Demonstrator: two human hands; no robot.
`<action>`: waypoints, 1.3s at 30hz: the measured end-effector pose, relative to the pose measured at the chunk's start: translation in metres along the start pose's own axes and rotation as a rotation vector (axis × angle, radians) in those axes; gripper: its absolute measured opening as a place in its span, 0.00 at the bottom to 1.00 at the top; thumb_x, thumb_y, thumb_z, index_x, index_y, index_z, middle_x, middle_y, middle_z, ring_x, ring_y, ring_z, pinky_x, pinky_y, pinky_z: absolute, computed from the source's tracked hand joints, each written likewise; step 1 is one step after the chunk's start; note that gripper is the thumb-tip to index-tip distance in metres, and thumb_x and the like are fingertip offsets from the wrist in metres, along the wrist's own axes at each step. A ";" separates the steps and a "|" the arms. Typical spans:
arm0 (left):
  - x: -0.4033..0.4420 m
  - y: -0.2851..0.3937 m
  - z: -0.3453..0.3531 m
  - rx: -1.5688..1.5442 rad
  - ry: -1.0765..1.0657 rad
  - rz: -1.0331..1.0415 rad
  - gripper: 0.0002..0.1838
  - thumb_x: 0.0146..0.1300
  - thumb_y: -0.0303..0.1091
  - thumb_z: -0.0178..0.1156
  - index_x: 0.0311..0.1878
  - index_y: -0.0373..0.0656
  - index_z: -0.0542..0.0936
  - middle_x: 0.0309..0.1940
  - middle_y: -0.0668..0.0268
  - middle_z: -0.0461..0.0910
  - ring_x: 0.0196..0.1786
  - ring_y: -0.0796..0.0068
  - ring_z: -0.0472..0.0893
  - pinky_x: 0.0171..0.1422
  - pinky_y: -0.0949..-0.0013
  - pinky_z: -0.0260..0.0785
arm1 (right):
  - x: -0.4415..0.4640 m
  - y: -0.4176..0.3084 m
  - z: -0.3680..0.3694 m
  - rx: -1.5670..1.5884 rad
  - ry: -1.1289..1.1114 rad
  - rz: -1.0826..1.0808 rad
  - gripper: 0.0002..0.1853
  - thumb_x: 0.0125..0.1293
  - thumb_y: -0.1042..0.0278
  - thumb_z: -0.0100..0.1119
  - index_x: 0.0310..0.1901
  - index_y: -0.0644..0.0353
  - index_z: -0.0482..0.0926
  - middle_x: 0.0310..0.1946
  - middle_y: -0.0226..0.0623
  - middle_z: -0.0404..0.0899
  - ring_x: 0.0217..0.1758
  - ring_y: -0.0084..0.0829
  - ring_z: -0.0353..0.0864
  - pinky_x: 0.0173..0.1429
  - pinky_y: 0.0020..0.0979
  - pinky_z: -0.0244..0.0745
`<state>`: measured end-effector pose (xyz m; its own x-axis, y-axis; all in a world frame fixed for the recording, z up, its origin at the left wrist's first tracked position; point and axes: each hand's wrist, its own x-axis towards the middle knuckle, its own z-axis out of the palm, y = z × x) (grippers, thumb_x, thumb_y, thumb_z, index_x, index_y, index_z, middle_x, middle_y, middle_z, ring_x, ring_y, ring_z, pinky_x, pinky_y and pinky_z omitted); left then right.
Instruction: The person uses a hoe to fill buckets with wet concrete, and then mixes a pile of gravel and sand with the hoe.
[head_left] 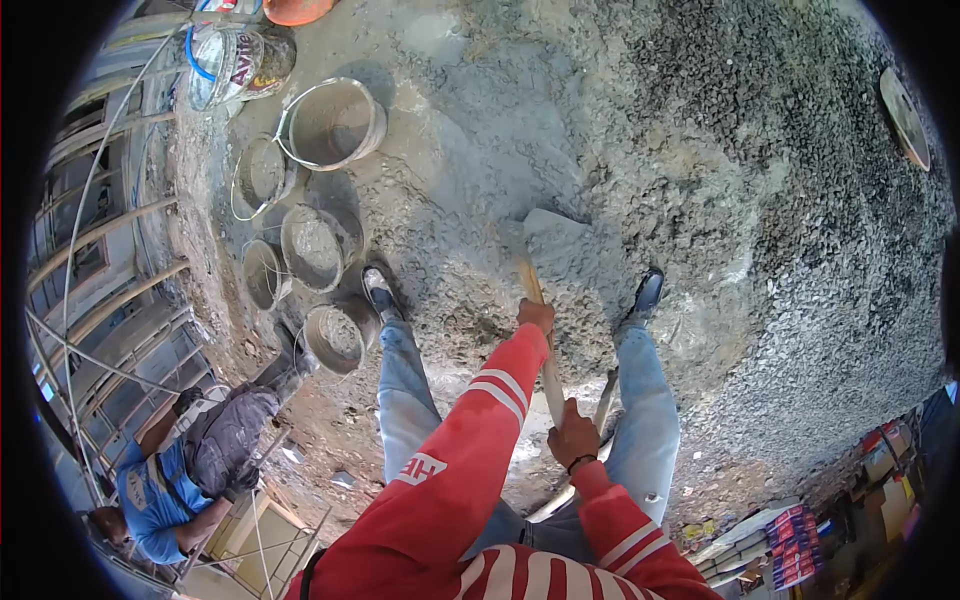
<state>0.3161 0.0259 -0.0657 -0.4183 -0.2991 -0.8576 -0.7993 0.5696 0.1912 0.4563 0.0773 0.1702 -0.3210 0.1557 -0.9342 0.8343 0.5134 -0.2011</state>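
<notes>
**Shovel [551, 385] in wet grey mix [495, 125]**

Shovel: one, wooden handle. Blade [556, 228] just off centre toward 1 o'clock, lying partly in the mix; handle running back toward 6 o'clock.

Hands: two, both closed around the handle. Left hand [537, 316] nearer the blade; right hand [574, 440] nearer the body.

Step, as judged: working the mix with the blade. The next move would seem to call for a firm double grip and a blade level enough to carry a load.

Surface: rough, damp ground; mix at 12 o'clock, gravel [820, 250] spread at 3 o'clock, round dish [904, 120] on it at 2 o'clock.

Surroundings: five buckets [373, 140], 9 to 11 o'clock; labelled pail [240, 68], between 10 and 11; orange basin [298, 9], 11; poles [105, 235], 9 to 10; co-worker in a blue shirt [160, 500], 8; stacked packages [795, 545], 4.
</notes>
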 end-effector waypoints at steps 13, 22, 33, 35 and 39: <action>0.086 -0.022 -0.121 -0.199 -0.904 -0.027 0.06 0.60 0.32 0.57 0.35 0.41 0.74 0.24 0.60 0.78 0.26 0.62 0.79 0.31 0.56 0.76 | -0.004 -0.243 -0.065 0.422 -0.275 0.095 0.10 0.54 0.66 0.59 0.23 0.64 0.75 0.17 0.35 0.76 0.17 0.26 0.75 0.21 0.30 0.69; 0.075 0.120 -0.354 -1.077 -0.524 -0.255 0.09 0.59 0.28 0.59 0.42 0.42 0.73 0.26 0.63 0.73 0.23 0.69 0.75 0.24 0.64 0.72 | -0.122 -0.350 -0.094 0.154 -0.091 -0.425 0.13 0.58 0.69 0.58 0.41 0.64 0.69 0.20 0.43 0.74 0.19 0.39 0.76 0.26 0.37 0.71; 0.082 0.240 -0.411 -0.839 0.012 0.331 0.09 0.56 0.23 0.63 0.34 0.40 0.71 0.20 0.70 0.69 0.17 0.78 0.69 0.20 0.71 0.65 | 0.145 -0.275 0.045 0.211 0.274 -0.558 0.15 0.53 0.67 0.65 0.42 0.56 0.74 0.26 0.52 0.80 0.32 0.58 0.80 0.35 0.51 0.74; 0.091 0.282 -0.416 -0.751 0.068 0.435 0.09 0.57 0.25 0.63 0.33 0.38 0.71 0.19 0.69 0.70 0.17 0.78 0.70 0.19 0.71 0.64 | 0.163 -0.303 0.043 0.305 0.370 -0.604 0.15 0.54 0.68 0.63 0.43 0.56 0.73 0.26 0.53 0.79 0.32 0.58 0.79 0.36 0.52 0.74; 0.101 0.373 -0.397 -0.736 -0.038 0.702 0.09 0.57 0.26 0.63 0.32 0.35 0.72 0.19 0.66 0.72 0.17 0.77 0.72 0.19 0.72 0.65 | 0.198 -0.345 -0.018 0.423 0.481 -0.623 0.17 0.53 0.72 0.62 0.45 0.59 0.72 0.27 0.56 0.79 0.34 0.60 0.79 0.38 0.52 0.73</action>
<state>-0.1956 -0.0959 0.1089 -0.8913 -0.0472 -0.4510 -0.4511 -0.0092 0.8924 0.0969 -0.0540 0.0599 -0.8453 0.3384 -0.4135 0.5107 0.2839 -0.8115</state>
